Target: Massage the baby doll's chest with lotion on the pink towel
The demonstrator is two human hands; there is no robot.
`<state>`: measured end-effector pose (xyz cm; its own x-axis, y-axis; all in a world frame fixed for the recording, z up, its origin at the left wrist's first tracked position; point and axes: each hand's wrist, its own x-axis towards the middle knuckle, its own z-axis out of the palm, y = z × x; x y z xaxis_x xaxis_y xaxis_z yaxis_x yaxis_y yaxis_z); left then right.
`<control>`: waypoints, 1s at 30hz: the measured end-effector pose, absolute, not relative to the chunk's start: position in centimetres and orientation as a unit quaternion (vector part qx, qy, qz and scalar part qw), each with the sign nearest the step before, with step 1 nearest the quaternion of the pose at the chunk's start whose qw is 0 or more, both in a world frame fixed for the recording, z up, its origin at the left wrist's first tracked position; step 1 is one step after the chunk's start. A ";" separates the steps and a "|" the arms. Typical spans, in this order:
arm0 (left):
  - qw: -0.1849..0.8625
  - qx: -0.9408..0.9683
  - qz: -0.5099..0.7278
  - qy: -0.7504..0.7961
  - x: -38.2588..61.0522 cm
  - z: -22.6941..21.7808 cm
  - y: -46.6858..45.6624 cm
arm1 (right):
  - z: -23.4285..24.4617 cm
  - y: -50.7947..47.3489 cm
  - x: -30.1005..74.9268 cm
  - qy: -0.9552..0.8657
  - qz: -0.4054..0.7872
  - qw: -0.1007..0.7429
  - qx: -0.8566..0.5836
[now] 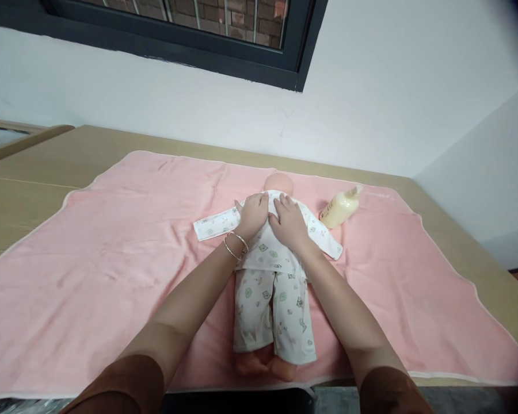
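Note:
A baby doll in white patterned pyjamas lies stretched out, its bald head away from me and its bare feet towards me. No face shows on it. Both sleeves spread out to the sides. My left hand, with bangles at the wrist, rests on the upper left of the pyjama top, fingers laid along the cloth. Beside it my right hand lies flat on the upper right, its fingers slightly spread. Neither hand grips anything that I can see.
Under the doll a pink blanket covers much of the wooden table. A pale yellow pump bottle leans to the right, near the doll's right-hand sleeve. Behind the table are a white wall and a dark-framed window.

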<state>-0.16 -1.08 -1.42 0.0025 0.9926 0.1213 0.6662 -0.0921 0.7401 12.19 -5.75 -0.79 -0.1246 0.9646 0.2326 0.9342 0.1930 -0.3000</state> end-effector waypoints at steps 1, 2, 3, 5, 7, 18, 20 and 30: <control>0.250 0.659 0.333 0.627 -0.2 -1.5 -1.0 | -0.8 -5.7 12.1 -0.752 0.051 0.176 -0.634; 0.249 0.658 0.335 0.627 -0.1 -1.7 -0.9 | -0.9 -5.7 12.1 -0.751 0.053 0.174 -0.635; 0.246 0.659 0.335 0.627 -0.1 -1.8 -0.9 | -0.9 -5.7 12.2 -0.746 0.045 0.182 -0.639; 0.240 0.663 0.335 0.625 -0.1 -2.0 -0.8 | -0.8 -5.6 12.4 -0.734 0.013 0.211 -0.645; 0.235 0.668 0.335 0.622 -0.2 -2.0 -0.8 | -0.8 -5.6 12.5 -0.733 0.000 0.215 -0.645; 0.241 0.671 0.333 0.617 -0.1 -2.0 -0.6 | 0.1 -6.1 12.1 -0.738 0.044 0.176 -0.650; 0.256 0.666 0.339 0.613 -0.3 -2.0 -0.4 | -0.3 -6.2 11.6 -0.737 0.050 0.144 -0.658; 0.430 0.492 0.578 0.489 0.0 1.2 -1.7 | 6.2 -8.2 16.4 -0.770 0.113 0.169 -0.604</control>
<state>-0.03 -1.74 1.22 -0.1470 0.9780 0.1479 -0.0155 -0.1518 0.9883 16.44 -8.23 6.25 -0.2124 0.9692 0.1243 0.8926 0.2442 -0.3790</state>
